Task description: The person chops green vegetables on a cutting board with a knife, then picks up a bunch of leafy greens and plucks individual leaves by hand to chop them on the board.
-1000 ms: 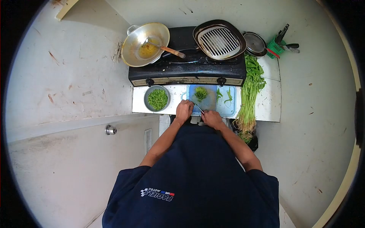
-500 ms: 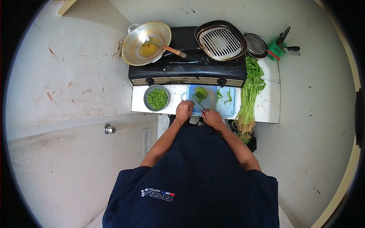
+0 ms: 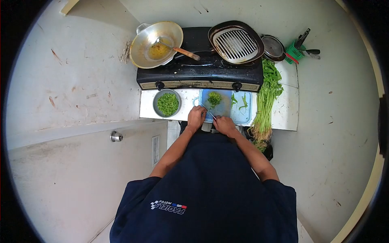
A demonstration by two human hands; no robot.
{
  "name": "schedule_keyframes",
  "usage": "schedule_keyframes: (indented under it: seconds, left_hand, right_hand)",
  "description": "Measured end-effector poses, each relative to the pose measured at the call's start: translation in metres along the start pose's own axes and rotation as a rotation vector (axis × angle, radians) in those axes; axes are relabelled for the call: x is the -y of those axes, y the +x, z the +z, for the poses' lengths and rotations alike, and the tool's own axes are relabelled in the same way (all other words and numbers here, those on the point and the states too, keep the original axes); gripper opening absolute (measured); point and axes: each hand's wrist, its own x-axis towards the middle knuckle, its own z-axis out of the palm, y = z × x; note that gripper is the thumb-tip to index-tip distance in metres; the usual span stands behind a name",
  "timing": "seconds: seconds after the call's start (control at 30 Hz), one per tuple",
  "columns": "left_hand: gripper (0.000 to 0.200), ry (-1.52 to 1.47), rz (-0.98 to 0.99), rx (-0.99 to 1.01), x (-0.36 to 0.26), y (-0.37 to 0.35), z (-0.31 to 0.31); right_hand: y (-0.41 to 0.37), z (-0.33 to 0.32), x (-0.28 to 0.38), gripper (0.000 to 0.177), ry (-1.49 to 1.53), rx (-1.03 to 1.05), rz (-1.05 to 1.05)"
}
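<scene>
My right hand [image 3: 224,124] is closed around a knife [image 3: 209,112], its blade slanting up and left over the blue cutting board [image 3: 247,115]. Beside the blade, my left hand [image 3: 196,117] has its fingers curled at the board's lower left edge; whatever they press or hold is hidden. A small heap of chopped greens [image 3: 214,99] lies on the board just beyond the blade. Some loose green leaves [image 3: 243,103] rest on the board's right part. Left of the board stands a grey bowl [image 3: 154,107] filled with finely chopped greens [image 3: 167,104].
Behind the board is a black gas stove [image 3: 190,75] carrying a wok [image 3: 139,52] with a wooden-handled ladle [image 3: 186,52] and a grill pan [image 3: 237,42]. A long bunch of leafy stalks [image 3: 265,97] lies to the right. Farther back are a pan [image 3: 273,47] and a green basket [image 3: 293,51] of utensils.
My right hand has shifted slightly left, and the knife blade now lies lower and closer to my left fingers. The left hand stays almost in place.
</scene>
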Motion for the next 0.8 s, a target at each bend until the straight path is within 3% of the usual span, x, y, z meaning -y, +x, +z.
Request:
schedule_keyframes:
  seconds: [0.8]
  left_hand:
    - [0.007, 0.015, -0.030, -0.015, -0.004, -0.001, -0.002]
  right_hand:
    - [-0.003, -0.007, 0.008, 0.044, 0.031, 0.036, 0.032]
